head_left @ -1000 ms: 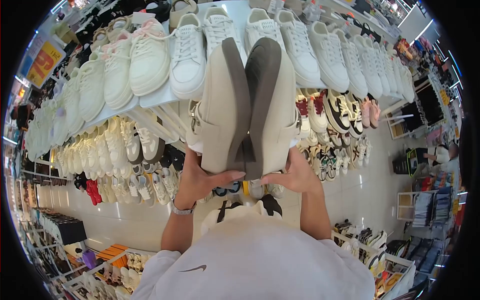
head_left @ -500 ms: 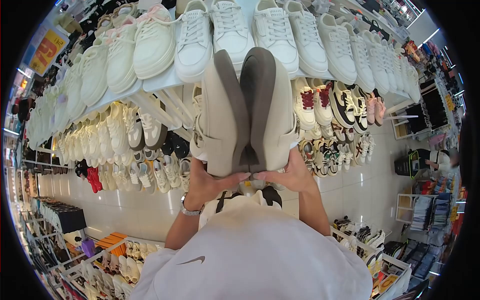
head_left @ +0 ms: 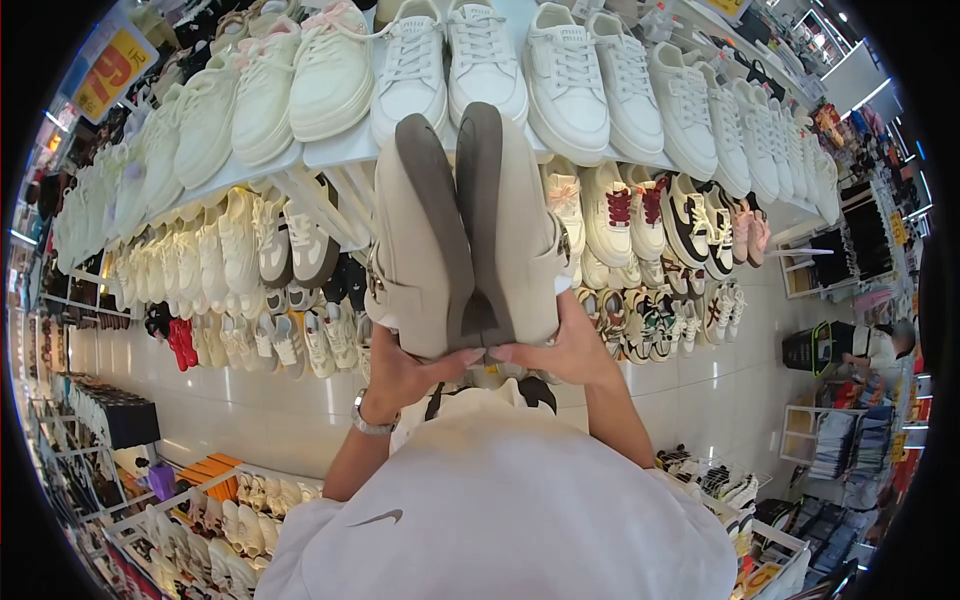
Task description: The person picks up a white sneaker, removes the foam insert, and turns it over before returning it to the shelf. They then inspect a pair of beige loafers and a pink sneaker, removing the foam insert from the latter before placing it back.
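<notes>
The left hand point(head_left: 398, 372) and the right hand point(head_left: 572, 348) are each closed around the near end of one shoe, thumbs pressed on the dark soles with their tips almost meeting, while the beige shoe with a grey-brown sole and side buckle on the left point(head_left: 412, 250) and its matching beige shoe on the right point(head_left: 520, 245) rise upright above the grip, soles facing inward and touching near the thumbs. Beyond their far ends stands a row of white lace-up sneakers point(head_left: 568, 85) on a white shelf point(head_left: 335, 150), with cream and dark-trimmed sneakers point(head_left: 690, 215) lower down on both sides.

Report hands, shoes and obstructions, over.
Both hands, left and right, gripping beige shoes with brown soles, soles facing each other. White lace-up sneakers on white shelf right behind the toes.
</notes>
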Demonstrator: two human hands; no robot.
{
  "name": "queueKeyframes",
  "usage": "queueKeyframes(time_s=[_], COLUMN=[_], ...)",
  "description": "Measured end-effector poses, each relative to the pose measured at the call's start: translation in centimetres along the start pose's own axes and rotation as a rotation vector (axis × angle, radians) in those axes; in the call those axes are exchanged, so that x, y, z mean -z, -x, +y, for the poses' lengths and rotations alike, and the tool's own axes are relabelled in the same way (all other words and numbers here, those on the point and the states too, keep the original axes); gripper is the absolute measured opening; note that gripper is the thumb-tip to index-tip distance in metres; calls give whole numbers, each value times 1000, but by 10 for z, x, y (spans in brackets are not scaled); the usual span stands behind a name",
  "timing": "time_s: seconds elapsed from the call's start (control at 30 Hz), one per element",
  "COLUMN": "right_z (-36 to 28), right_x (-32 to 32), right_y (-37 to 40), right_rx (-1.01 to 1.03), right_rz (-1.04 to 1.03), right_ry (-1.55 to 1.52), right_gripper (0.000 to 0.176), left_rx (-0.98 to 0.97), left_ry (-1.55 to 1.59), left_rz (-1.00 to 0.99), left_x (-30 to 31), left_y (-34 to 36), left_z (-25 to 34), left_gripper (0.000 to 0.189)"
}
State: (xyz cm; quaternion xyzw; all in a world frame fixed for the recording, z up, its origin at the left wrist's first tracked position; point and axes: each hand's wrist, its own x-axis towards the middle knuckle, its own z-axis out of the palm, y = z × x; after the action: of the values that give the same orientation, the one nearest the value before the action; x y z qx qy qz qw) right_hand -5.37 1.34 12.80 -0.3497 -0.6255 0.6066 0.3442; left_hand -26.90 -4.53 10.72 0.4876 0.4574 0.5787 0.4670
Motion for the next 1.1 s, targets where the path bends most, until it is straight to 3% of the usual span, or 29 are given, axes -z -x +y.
queueKeyframes(time_s=[0.13, 0.23, 0.33, 0.43, 0.5, 0.7, 0.83, 1.1], right_z=[2, 8, 7, 6, 6, 16, 46, 65], right_x=[-5, -7, -10, -8, -7, -11, 3, 15], right_y=[6, 11, 14, 15, 13, 20, 29, 36], right_rx=[-52, -26, 34, 52, 94, -95, -97, -103], right_rz=[30, 39, 42, 17, -3, 88, 12, -157], right_ry=[-31, -18, -23, 40, 124, -253, -530, -933], right_gripper=[90, 89, 89, 90, 92, 80, 66, 80], left_rx=[116, 45, 4, 139, 111, 282, 417, 416], left_ry=[14, -27, -82, -41, -18, 139, 367, 928], left_rz=[-60, -135, -135, -136, -96, -78, -130, -258], left_x=[3, 6, 4, 2, 0, 13, 33, 33], left_y=[3, 0, 2, 4, 7, 13, 26, 46], left_z=[11, 12, 15, 18, 15, 2, -22, -74], left_gripper=[67, 62, 62, 66, 68, 70, 74, 96])
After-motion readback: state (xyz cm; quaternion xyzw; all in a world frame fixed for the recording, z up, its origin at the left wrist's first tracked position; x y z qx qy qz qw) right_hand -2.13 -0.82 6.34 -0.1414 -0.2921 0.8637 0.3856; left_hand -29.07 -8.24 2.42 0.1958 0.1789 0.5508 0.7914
